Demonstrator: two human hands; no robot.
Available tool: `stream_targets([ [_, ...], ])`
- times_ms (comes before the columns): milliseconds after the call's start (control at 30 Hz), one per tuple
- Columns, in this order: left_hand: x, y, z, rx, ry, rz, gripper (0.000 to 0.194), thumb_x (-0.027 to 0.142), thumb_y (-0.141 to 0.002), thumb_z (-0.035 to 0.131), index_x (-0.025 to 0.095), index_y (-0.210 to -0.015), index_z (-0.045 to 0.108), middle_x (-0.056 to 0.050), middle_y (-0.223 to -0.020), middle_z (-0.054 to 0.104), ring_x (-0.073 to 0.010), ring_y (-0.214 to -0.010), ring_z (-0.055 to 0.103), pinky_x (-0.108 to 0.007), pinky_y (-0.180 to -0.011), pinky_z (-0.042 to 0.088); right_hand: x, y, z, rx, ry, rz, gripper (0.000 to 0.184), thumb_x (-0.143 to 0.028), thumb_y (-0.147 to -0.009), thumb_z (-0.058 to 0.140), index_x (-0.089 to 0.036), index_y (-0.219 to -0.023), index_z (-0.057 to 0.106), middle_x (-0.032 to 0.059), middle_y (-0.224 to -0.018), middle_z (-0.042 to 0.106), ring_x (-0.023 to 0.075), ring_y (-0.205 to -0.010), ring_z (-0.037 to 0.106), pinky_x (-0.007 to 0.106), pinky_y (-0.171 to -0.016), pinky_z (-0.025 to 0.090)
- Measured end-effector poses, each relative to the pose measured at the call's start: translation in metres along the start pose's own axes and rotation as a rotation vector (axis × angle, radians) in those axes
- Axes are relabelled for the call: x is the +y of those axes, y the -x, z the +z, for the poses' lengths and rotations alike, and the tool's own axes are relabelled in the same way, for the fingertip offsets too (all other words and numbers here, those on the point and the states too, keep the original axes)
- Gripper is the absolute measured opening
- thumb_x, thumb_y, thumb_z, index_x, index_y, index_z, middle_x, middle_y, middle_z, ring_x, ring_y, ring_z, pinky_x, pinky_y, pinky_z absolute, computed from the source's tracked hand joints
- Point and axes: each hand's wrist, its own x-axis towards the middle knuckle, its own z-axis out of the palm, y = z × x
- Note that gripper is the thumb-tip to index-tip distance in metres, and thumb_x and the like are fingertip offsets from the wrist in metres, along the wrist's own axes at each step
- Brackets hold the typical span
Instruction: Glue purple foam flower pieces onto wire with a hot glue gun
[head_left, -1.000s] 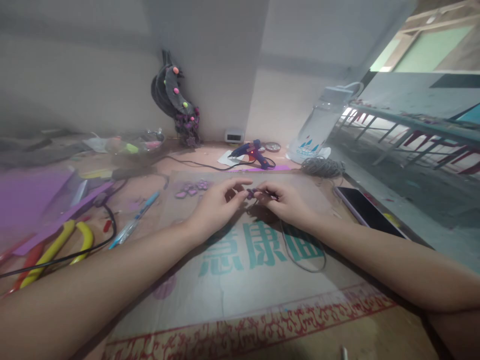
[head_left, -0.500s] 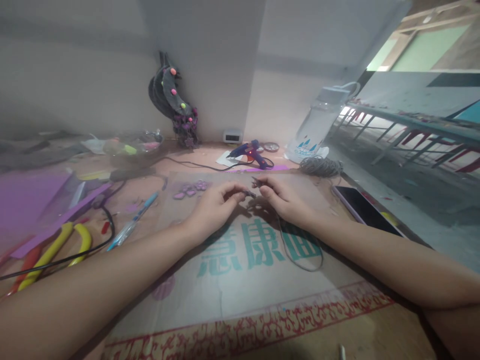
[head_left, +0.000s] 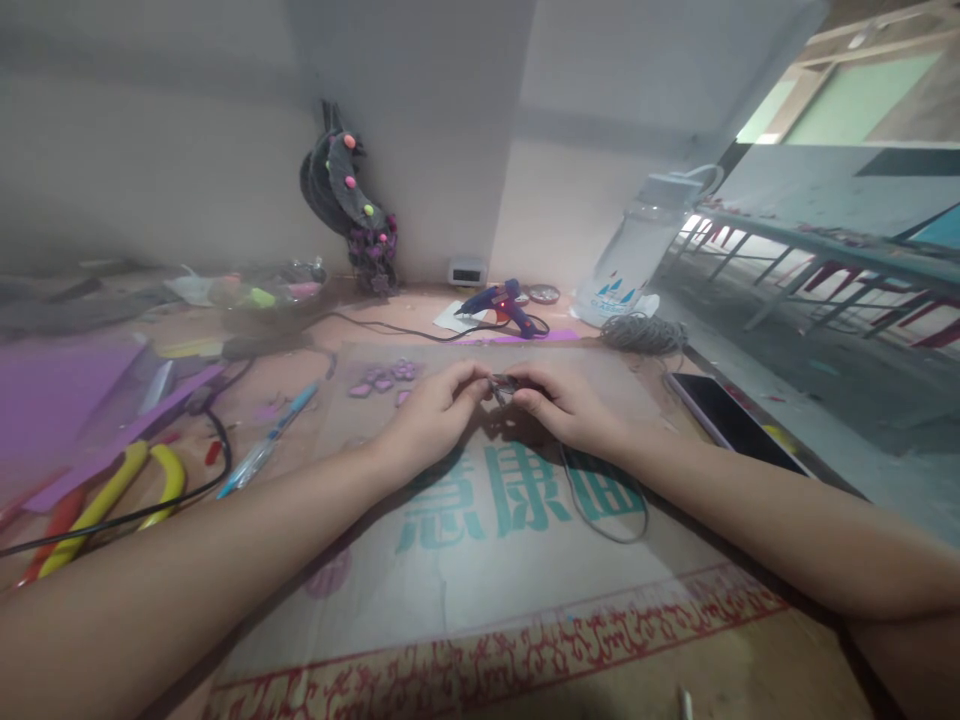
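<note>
A small dark piece [head_left: 500, 385] sits between the fingertips of the left hand [head_left: 439, 412] and right hand [head_left: 568, 408], both pinching it above the printed sheet [head_left: 525, 590]. Grey cord [head_left: 574, 498] loops below the right hand. Purple shapes [head_left: 361, 389] lie near the left; beyond rests a glue gun [head_left: 495, 297].

Centre: matt cardboard sheet [head_left: 525, 580], bearing a thin, dull, string-like cord [head_left: 619, 542]. Far right: clear, glossy plastic bottle [head_left: 626, 240]; rough, fibrous yarn [head_left: 645, 334]. Right: phone [head_left: 739, 425], smooth glossy screen. Far centre: hard plastic glue gun [head_left: 495, 299]. Left: smooth, paper-like purple sheet [head_left: 64, 400]. Far left: matt, cloth-like crescent ornament [head_left: 321, 185].
</note>
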Motion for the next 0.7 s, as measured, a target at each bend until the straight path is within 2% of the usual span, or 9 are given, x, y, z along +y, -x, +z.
stream_targets([
  [233,0.0030,0.0004,-0.0010,-0.017,-0.014,-0.004,0.019,0.026,-0.094,0.042,0.020,-0.094,0.060,0.000,-0.085,0.066,-0.0170,-0.080,0.060,-0.029,-0.078,0.046,-0.0041,-0.0006,-0.0032,-0.024,0.065,-0.035,0.035,-0.039,-0.098,0.040,-0.015,-0.100,0.066,0.0087,-0.087,0.071,0.0217,-0.080,0.064,0.035,-0.073,0.046],
  [700,0.0017,0.0007,-0.0009,-0.024,-0.046,0.012,0.020,0.026,-0.093,0.043,0.019,-0.094,0.061,-0.001,-0.088,0.068,-0.0181,-0.084,0.062,-0.029,-0.080,0.047,-0.0019,-0.0014,-0.0035,-0.032,0.045,-0.056,0.032,-0.036,-0.097,0.042,-0.017,-0.099,0.068,0.0076,-0.087,0.072,0.0206,-0.080,0.063,0.033,-0.074,0.045],
])
